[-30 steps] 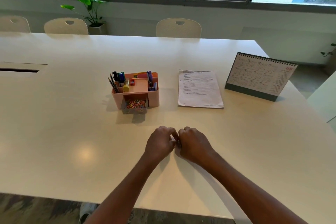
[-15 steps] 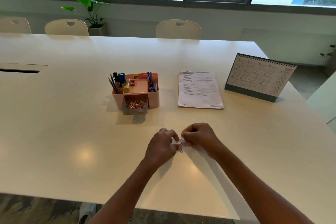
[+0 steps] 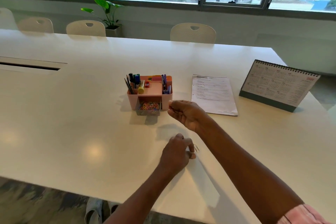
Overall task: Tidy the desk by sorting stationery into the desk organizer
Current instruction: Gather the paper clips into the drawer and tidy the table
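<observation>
A pink desk organizer (image 3: 166,102) stands mid-table, with pens and markers (image 3: 134,81) upright in its left compartment and a yellow glue bottle (image 3: 141,88) beside them. Its small front drawer (image 3: 147,112) is pulled out and holds several coloured paper clips. My right hand (image 3: 187,114) hovers just right of the drawer, thumb and forefinger pinched on something tiny that looks like a paper clip. My left hand (image 3: 177,152) rests on the table nearer me, fingers curled onto a metal paper clip (image 3: 196,148) that sticks out past the fingertips.
A printed sheet (image 3: 212,92) lies right of the organizer, and a desk calendar (image 3: 278,85) stands beyond it near the table's right edge. A cable slot (image 3: 29,66) is at far left. Chairs (image 3: 192,32) and a potted plant (image 3: 109,14) line the far side.
My two hands were together near the front edge working at a clip. The right hand has since lifted away toward the organizer drawer; the left stayed low on the table.
</observation>
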{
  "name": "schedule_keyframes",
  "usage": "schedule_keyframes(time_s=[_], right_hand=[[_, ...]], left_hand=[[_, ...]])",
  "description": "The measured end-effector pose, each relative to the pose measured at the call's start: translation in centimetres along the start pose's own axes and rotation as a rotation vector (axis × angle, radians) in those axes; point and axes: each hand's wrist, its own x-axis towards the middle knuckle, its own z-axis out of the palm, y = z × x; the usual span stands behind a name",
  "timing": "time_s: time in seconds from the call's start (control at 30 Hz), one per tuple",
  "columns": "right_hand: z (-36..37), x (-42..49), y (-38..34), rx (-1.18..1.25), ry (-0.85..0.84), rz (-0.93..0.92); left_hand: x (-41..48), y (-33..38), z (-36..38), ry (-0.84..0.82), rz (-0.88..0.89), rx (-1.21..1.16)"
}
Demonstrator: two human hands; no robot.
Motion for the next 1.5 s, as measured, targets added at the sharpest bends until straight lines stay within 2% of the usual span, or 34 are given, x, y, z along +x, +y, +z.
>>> schedule_keyframes(time_s=[0.1, 0.3, 0.43, 0.77, 0.87, 1.0, 1.17, 1.37, 1.5], right_hand=[[2.4, 1.9, -0.5, -0.088, -0.006, -0.043], [6.0, 4.9, -0.4, -0.351, 0.137, -0.102], [6.8, 5.2, -0.1, -0.523, 0.175, -0.158], [2.9, 2.7, -0.4, -0.662, 0.135, -0.264], [0.0, 0.9, 0.3, -0.763, 0.167, -0.227], [-4.7, -2.0, 1.8, -0.951, 0.242, -0.183], [-9.1, -6.1, 3.7, -1.394, 0.254, -0.250], [-9.3, -8.4, 5.8, -1.714, 0.331, -0.331], [-7.5, -8.8, 7.5, -1.939, 0.369, -0.407]], left_hand=[[-0.1, -0.4, 0.2, 0.032, 0.039, 0.028], [-0.5, -0.7, 0.3, 0.039, 0.131, 0.141], [-0.7, -0.4, 0.4, 0.019, 0.148, 0.230], [-1.6, -0.6, 2.0, 0.092, 0.209, 0.313], [-2.3, -0.6, 2.4, 0.118, 0.217, 0.296], [-2.5, -0.8, 1.8, 0.136, 0.208, 0.186], [-1.7, -1.7, 0.6, 0.079, 0.040, -0.079], [-0.7, -2.6, -1.3, 0.075, -0.265, -0.562], [-0.7, -2.4, -1.8, 0.076, -0.368, -0.712]])
